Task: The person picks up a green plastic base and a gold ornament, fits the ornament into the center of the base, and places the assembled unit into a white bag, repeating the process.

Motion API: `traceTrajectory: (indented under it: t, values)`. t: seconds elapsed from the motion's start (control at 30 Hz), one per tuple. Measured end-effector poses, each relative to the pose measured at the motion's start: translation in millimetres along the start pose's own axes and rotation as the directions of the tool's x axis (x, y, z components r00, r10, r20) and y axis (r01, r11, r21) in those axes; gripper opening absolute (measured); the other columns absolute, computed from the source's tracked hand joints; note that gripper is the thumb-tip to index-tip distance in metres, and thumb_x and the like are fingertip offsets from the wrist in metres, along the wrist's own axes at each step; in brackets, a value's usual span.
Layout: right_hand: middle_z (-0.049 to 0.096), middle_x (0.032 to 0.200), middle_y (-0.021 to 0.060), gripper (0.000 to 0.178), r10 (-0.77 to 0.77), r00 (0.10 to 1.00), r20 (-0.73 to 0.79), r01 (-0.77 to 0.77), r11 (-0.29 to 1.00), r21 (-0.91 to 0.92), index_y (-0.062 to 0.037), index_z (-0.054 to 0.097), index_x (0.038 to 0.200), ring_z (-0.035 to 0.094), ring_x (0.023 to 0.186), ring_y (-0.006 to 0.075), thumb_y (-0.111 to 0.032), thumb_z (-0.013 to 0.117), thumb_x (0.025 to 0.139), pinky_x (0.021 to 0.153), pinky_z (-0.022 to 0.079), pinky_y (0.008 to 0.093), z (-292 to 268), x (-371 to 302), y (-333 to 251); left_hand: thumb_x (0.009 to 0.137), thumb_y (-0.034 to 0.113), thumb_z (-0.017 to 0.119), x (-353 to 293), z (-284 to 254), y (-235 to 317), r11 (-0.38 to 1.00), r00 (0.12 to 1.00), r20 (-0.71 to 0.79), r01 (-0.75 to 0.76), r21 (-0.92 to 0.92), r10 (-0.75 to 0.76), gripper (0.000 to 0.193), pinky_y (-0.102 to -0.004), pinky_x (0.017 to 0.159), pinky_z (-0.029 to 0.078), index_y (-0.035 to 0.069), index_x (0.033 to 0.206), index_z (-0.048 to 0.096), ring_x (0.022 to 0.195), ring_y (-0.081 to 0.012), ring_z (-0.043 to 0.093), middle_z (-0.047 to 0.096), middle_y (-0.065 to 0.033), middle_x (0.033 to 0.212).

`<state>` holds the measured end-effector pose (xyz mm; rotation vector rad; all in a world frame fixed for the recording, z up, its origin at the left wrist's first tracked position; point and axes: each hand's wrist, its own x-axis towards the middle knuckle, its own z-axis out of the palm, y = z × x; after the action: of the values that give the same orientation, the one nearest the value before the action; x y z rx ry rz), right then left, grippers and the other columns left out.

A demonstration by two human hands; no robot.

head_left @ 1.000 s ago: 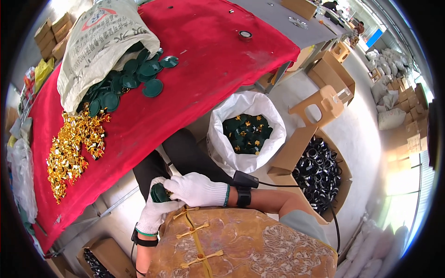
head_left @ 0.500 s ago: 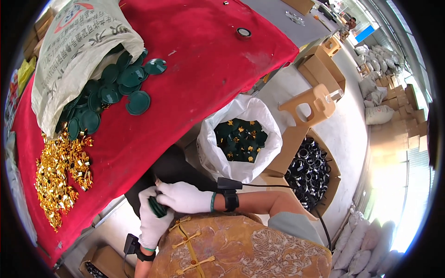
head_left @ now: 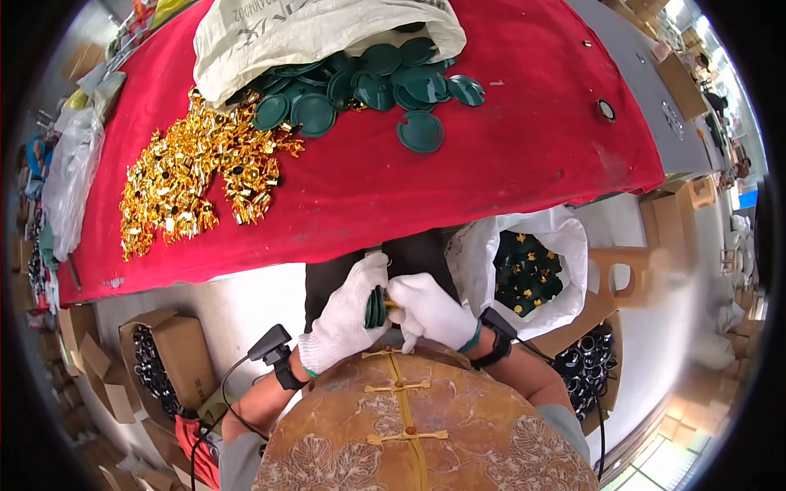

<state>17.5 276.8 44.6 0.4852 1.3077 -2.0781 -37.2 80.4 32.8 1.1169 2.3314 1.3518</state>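
Note:
Over my lap, my white-gloved left hand (head_left: 344, 317) is closed round a small stack of dark green round discs (head_left: 376, 308). Against the stack's right side, my gloved right hand (head_left: 431, 309) has its fingers bent in a pinch on a small gold clip (head_left: 392, 304). My fingers hide most of that clip, and I cannot make out whether it is fixed to a disc. On the red-covered table lie loose green discs (head_left: 421, 132) with a notch in the rim, spilling from a white woven sack (head_left: 319, 33). Left of them spreads a heap of gold clips (head_left: 176, 184).
A white bag (head_left: 571, 286) of green discs with gold clips stands right of my legs. Beyond it are a tan stool (head_left: 610, 274) and a carton of black rings (head_left: 588, 360). Another carton (head_left: 184, 360) sits at left. A tape roll (head_left: 606, 110) lies on the table.
The view has swung, bringing the table across the top. My right hand has shifted from over my left fingers to the stack's right side, where a gold clip now shows.

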Motion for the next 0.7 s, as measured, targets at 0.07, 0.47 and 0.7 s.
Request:
traceTrajectory:
  t: [0.07,0.47,0.7]
  values:
    - [0.059,0.066,0.0002,0.040,0.090,0.993,0.079,-0.096,0.993,0.076,-0.0004,0.063,0.103,0.061,0.051,0.0130,-0.038,0.053,0.113,0.053,0.058,0.0309,-3,5,-1,0.075,-0.003,0.082,-6,2,-4,0.999,1.000,-0.024,0.019,-0.043,-0.020,0.064,-0.0412,0.100,0.055,0.006,0.128,0.046,0.127,-0.0417,0.062,0.057,-0.0242,0.145]
    - [0.066,0.097,0.0161,0.035,-0.660,0.663,0.353,0.425,-0.057,-0.903,-0.0017,0.061,0.122,0.071,0.076,0.0332,-0.017,0.073,0.092,0.068,0.059,0.0412,26,-7,18,0.075,-0.004,0.082,-25,-16,9,0.832,0.988,0.025,0.140,-0.537,-0.150,0.067,-0.0373,0.102,0.051,0.008,0.129,0.043,0.123,-0.0260,0.060,0.057,-0.0142,0.132]
    - [0.062,0.073,0.0084,0.038,0.061,0.988,0.141,-0.079,0.989,0.127,0.0013,0.062,0.105,0.063,0.047,0.0192,-0.035,0.053,0.113,0.055,0.061,0.0326,22,3,1,0.074,-0.007,0.081,-24,-14,2,0.979,0.974,-0.134,-0.168,0.112,0.183,0.068,-0.0433,0.100,0.056,0.008,0.129,0.044,0.129,-0.0431,0.062,0.055,-0.0263,0.142]
